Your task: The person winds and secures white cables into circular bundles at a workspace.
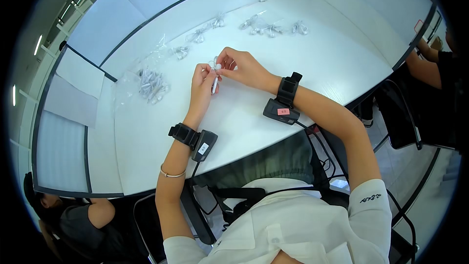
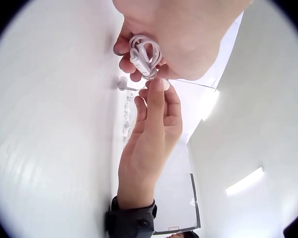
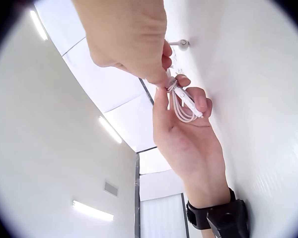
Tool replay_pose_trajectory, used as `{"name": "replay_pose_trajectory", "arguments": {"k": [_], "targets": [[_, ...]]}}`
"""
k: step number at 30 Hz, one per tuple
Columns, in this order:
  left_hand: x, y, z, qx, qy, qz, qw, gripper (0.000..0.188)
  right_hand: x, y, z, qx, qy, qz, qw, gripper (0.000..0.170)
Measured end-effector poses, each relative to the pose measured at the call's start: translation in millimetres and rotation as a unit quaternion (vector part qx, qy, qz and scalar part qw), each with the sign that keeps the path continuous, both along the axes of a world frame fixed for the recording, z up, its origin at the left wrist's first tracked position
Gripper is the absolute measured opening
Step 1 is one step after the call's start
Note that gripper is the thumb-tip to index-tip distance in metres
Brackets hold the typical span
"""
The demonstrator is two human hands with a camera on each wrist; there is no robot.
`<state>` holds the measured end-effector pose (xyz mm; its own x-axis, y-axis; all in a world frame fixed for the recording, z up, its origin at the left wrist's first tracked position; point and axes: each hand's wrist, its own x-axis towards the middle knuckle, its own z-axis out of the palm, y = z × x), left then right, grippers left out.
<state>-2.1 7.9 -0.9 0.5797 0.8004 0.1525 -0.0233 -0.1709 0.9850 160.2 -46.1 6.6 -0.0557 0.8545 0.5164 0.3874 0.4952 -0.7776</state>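
A pair of white wired earphones (image 2: 141, 59) with an inline remote (image 3: 187, 100) is wound into a small coil. My left hand (image 1: 199, 85) holds the coil, its fingers curled round it in the right wrist view. The right hand (image 1: 249, 68) pinches the cable between thumb and fingers at the coil's end, fingertips close by the left thumb. An earbud (image 2: 122, 83) sticks out beyond the fingers in both wrist views. Both hands are over the white table (image 1: 293, 68); part of the cable is hidden behind the fingers.
A larger pile of white earphones (image 1: 152, 87) lies on clear plastic at the left. Smaller coiled bundles, such as one bundle (image 1: 181, 52) and another (image 1: 299, 28), lie along the back. White partitions (image 1: 351, 34) enclose the table. People sit beyond at both sides.
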Motion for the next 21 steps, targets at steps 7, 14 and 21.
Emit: {"name": "replay_pose_trajectory", "arguments": {"k": [7, 14, 21], "targets": [[-2, -3, 4, -0.003, 0.025, -0.023, 0.999, 0.008, -2, -2, 2, -0.012, -0.016, 0.002, 1.000, 0.015], [2, -6, 7, 0.016, -0.009, -0.031, 0.999, 0.015, -2, -1, 3, 0.035, -0.038, 0.003, 0.999, 0.014], [-1, -2, 6, 0.005, -0.014, 0.004, 1.000, 0.010, -1, 4, -4, 0.028, -0.001, 0.027, 0.999, 0.023]]}}
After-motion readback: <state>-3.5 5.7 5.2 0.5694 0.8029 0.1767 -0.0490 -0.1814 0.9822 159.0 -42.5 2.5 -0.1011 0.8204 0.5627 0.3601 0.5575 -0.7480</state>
